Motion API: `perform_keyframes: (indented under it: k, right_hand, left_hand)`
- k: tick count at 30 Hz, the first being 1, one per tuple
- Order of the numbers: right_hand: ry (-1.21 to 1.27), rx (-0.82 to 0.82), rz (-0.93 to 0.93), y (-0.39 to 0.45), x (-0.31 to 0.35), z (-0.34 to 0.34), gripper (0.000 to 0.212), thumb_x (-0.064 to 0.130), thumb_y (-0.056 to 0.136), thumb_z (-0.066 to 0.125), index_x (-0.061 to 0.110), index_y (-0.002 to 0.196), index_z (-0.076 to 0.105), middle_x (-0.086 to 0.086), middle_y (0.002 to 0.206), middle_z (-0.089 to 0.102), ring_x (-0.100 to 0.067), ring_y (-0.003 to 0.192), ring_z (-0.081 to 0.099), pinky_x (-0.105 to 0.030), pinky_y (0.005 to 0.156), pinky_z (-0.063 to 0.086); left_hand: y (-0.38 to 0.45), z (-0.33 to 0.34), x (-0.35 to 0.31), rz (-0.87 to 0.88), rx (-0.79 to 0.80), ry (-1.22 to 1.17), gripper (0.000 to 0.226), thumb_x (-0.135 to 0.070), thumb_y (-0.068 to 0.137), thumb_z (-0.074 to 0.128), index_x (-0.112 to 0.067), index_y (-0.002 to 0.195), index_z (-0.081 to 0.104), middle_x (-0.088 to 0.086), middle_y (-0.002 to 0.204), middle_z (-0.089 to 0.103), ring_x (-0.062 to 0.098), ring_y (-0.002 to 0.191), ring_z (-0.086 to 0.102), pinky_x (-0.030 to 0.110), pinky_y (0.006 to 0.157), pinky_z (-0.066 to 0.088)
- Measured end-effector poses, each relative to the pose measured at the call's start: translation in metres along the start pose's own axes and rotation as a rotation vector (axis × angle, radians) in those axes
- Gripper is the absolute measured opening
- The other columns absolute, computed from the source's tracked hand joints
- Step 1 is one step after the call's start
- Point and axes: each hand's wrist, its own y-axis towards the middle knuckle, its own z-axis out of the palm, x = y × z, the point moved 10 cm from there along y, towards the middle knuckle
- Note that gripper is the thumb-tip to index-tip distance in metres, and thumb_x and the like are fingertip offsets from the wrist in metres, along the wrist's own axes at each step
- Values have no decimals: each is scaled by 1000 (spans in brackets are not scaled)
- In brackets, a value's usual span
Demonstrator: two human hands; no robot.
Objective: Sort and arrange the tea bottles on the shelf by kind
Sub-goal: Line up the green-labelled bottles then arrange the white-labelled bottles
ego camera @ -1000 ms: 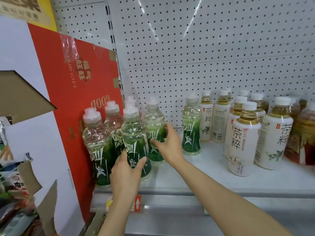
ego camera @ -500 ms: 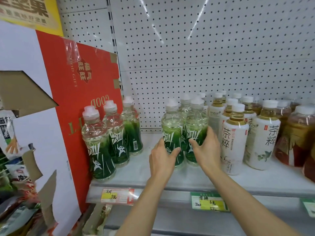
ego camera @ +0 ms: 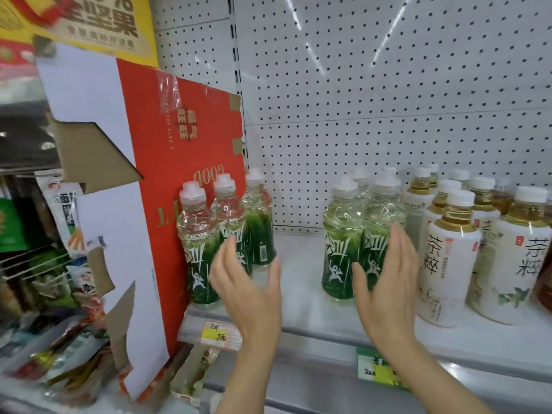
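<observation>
Both hands' fingers spread, holding nothing (bare shelf between the green bottle groups).

White shelf, green-labelled bottles left and middle, white-labelled tea bottles right

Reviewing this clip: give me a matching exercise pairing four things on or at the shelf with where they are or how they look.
Things:
1. left hand
2. right hand
3. white-label tea bottle
4. red carton

Descriptions:
A. stands at the shelf's left end
B. open, in front of the right green-label cluster
C. amber tea, white cap
D. open, near the left green-label bottles

Pairs: 1-D, 2-B, 3-C, 4-A
</observation>
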Motion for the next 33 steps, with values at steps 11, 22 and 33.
perform_keyframes:
  k: [11, 22, 33]
  right_hand:
    - [231, 397, -149, -41, 75, 90, 66, 47, 97, 35, 17, 154, 22, -1, 155, 35, -11, 142, 29, -27, 117, 22]
    - [401, 509, 305, 34, 74, 225, 65, 12, 82, 76, 17, 137, 41, -4, 133, 57, -23, 125, 53, -44, 109, 43]
    - [342, 493, 506, 54, 22, 233, 55, 13, 89, 70, 8, 135, 40, -13, 130, 57, -33, 122, 55, -50, 104, 46]
  left_hand:
    - [54, -29, 62, -239, 11, 241, 77, -29, 91, 68, -1, 151, 27, 25, 142, 43, 40, 129, 41, 46, 110, 33]
    - [57, -24, 58, -79, 173, 255, 71, -30, 90, 67, 4, 144, 37, 24, 129, 49, 41, 114, 53, 49, 95, 49]
    - [58, -28, 49, -68, 243, 70, 69, -33, 92, 64, -7, 148, 33, 11, 136, 43, 31, 121, 50, 43, 96, 45]
